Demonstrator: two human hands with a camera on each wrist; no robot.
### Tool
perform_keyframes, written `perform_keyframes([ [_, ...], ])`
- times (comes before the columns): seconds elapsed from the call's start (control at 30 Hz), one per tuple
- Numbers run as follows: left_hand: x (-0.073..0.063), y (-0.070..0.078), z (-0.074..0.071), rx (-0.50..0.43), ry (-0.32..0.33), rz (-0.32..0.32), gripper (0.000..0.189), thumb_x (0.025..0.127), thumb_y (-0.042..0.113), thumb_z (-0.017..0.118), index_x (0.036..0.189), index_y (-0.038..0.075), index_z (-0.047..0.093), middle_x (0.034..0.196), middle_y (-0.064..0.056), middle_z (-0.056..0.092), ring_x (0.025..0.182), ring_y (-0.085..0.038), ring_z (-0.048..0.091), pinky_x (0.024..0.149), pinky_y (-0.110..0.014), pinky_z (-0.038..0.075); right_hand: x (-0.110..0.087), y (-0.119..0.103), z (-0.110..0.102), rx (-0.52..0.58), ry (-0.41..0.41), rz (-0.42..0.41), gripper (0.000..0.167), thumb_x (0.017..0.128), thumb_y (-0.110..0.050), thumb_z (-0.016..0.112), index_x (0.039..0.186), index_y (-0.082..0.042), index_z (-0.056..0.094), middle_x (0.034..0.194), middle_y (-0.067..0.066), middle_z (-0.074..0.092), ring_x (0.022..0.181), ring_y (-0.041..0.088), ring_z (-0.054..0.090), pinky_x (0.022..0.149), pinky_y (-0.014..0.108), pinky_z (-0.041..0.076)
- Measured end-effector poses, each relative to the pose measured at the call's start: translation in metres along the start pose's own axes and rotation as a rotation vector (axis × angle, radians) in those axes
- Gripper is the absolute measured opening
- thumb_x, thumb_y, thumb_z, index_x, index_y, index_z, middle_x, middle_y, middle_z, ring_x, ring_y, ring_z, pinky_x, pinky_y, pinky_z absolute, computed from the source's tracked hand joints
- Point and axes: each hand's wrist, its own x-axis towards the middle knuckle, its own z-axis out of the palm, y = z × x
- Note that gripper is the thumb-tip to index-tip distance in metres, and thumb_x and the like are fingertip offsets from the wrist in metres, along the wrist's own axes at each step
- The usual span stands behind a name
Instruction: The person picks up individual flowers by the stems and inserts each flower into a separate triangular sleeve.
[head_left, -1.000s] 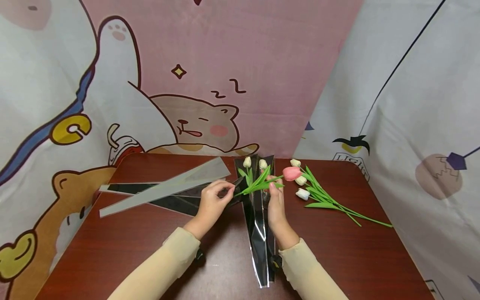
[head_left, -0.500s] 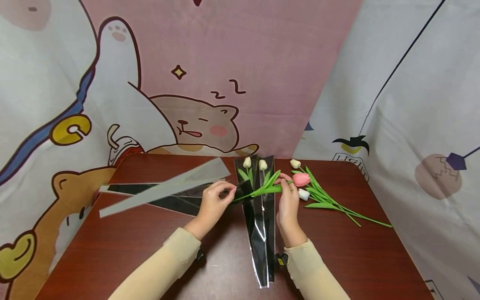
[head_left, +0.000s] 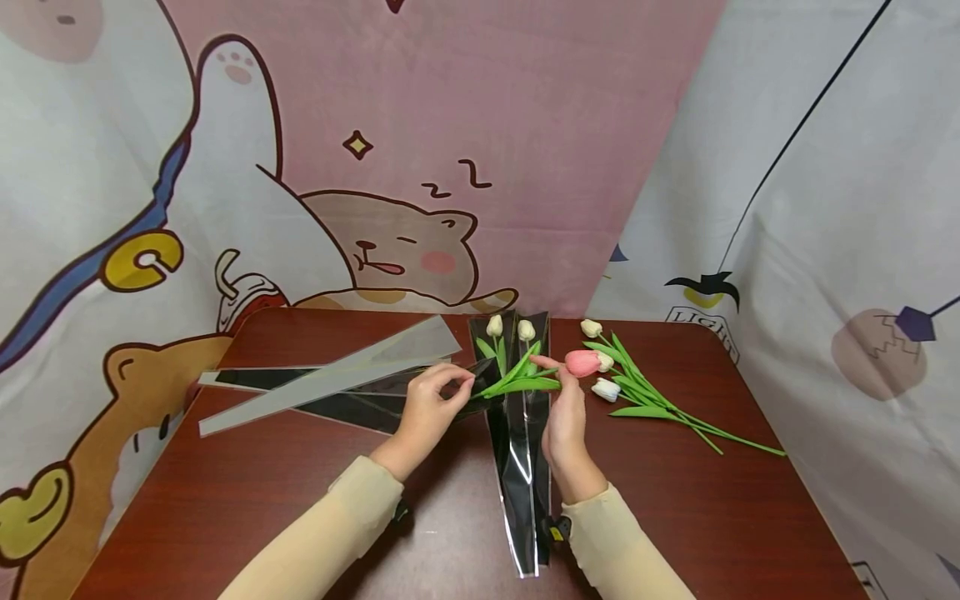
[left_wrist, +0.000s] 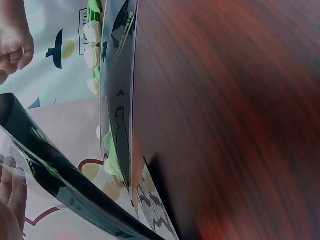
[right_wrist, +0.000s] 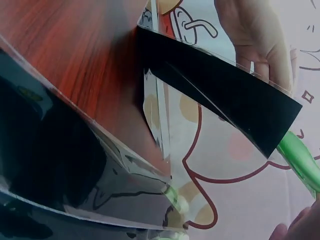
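My left hand (head_left: 435,404) pinches the mouth of a black and clear flower sleeve (right_wrist: 215,85), which lies sideways with its mouth to the right. At that mouth is a pink artificial tulip (head_left: 582,363), its green leaves partly by the opening; the stem's lower end is hidden. Just below the bloom, my right hand (head_left: 567,425) holds the tulip's stem between thumb and fingers. In the right wrist view, a tulip leaf (right_wrist: 301,157) touches the sleeve's edge. Two wrapped white tulips (head_left: 526,331) lie beneath, in upright black sleeves (head_left: 517,467).
Loose white tulips (head_left: 606,389) with long green stems lie on the right of the brown table (head_left: 675,500). Flat sleeves (head_left: 330,379) cross each other at the left. A patterned cloth (head_left: 555,150) hangs behind the table.
My right hand carried the pink tulip to the right, then back left and slightly nearer, its leaves again closer to the left hand. The left hand stays almost still on the sleeve.
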Motion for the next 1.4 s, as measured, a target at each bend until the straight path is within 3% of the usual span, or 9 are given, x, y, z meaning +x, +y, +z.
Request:
perform_keyframes([
  [0.17, 0.001, 0.001, -0.001, 0.009, 0.001, 0.001, 0.005, 0.085, 0.01, 0.069, 0.088, 0.01, 0.073, 0.088, 0.0, 0.068, 0.079, -0.01, 0.063, 0.061, -0.025, 0.052, -0.001, 0.002, 0.001, 0.001, -0.012, -0.008, 0.037, 0.101, -0.018, 0.039, 0.112, 0.005, 0.066, 0.095, 0.005, 0.063, 0.104, 0.022, 0.052, 0.098, 0.028, 0.035],
  [0.27, 0.001, 0.001, -0.001, 0.01, -0.002, -0.008, 0.005, 0.086, 0.01, 0.068, 0.088, 0.01, 0.073, 0.088, 0.0, 0.068, 0.079, -0.01, 0.063, 0.061, -0.023, 0.051, 0.001, 0.003, 0.001, 0.041, 0.016, 0.0, 0.028, 0.101, -0.017, 0.044, 0.108, -0.001, 0.066, 0.091, 0.005, 0.06, 0.101, 0.023, 0.052, 0.093, 0.028, 0.036],
  [0.4, 0.002, 0.0, -0.001, 0.012, -0.002, -0.004, 0.005, 0.085, 0.01, 0.068, 0.087, 0.01, 0.073, 0.087, 0.001, 0.068, 0.078, -0.009, 0.063, 0.061, -0.022, 0.051, 0.003, 0.005, 0.0, 0.064, 0.068, 0.01, 0.013, 0.098, -0.012, 0.05, 0.099, -0.013, 0.063, 0.091, -0.002, 0.063, 0.096, 0.013, 0.054, 0.09, 0.026, 0.037],
  [0.57, 0.003, 0.0, -0.001, 0.022, 0.006, 0.012, 0.005, 0.085, 0.01, 0.069, 0.088, 0.01, 0.073, 0.086, 0.001, 0.068, 0.078, -0.009, 0.063, 0.062, -0.026, 0.052, 0.002, 0.005, -0.001, 0.058, 0.092, -0.018, 0.011, 0.093, -0.005, 0.057, 0.093, -0.012, 0.066, 0.089, -0.003, 0.067, 0.094, 0.009, 0.057, 0.091, 0.025, 0.04],
  [0.7, 0.003, 0.001, 0.0, 0.019, 0.006, 0.01, 0.005, 0.086, 0.011, 0.069, 0.088, 0.011, 0.073, 0.087, 0.0, 0.068, 0.079, -0.01, 0.063, 0.061, -0.028, 0.053, -0.001, 0.009, 0.003, 0.027, 0.081, -0.031, 0.009, 0.089, -0.003, 0.063, 0.088, -0.011, 0.067, 0.082, -0.003, 0.069, 0.086, 0.009, 0.06, 0.083, 0.024, 0.044],
  [0.93, 0.002, 0.003, -0.001, 0.035, -0.01, 0.004, 0.006, 0.086, 0.012, 0.069, 0.089, 0.011, 0.073, 0.089, 0.001, 0.068, 0.079, -0.01, 0.062, 0.058, -0.024, 0.051, -0.008, 0.017, 0.01, -0.051, 0.05, 0.073, 0.01, 0.085, -0.001, 0.066, 0.095, -0.002, 0.066, 0.079, -0.009, 0.066, 0.082, 0.006, 0.06, 0.08, 0.022, 0.046],
  [1.17, 0.002, 0.002, -0.003, 0.033, -0.006, 0.007, 0.006, 0.086, 0.012, 0.069, 0.09, 0.012, 0.073, 0.09, 0.0, 0.068, 0.079, -0.01, 0.063, 0.056, -0.02, 0.05, -0.004, 0.018, 0.007, 0.026, 0.073, 0.194, 0.01, 0.085, -0.004, 0.066, 0.084, -0.015, 0.066, 0.077, -0.011, 0.063, 0.082, 0.006, 0.054, 0.078, 0.024, 0.04],
  [1.4, 0.003, 0.002, -0.002, 0.031, -0.001, 0.011, 0.006, 0.086, 0.012, 0.069, 0.09, 0.011, 0.073, 0.09, 0.0, 0.068, 0.079, -0.01, 0.063, 0.056, -0.021, 0.05, -0.003, 0.016, 0.006, 0.035, 0.087, 0.206, 0.014, 0.083, -0.003, 0.067, 0.079, -0.017, 0.065, 0.075, -0.011, 0.062, 0.078, 0.005, 0.053, 0.076, 0.024, 0.04],
])
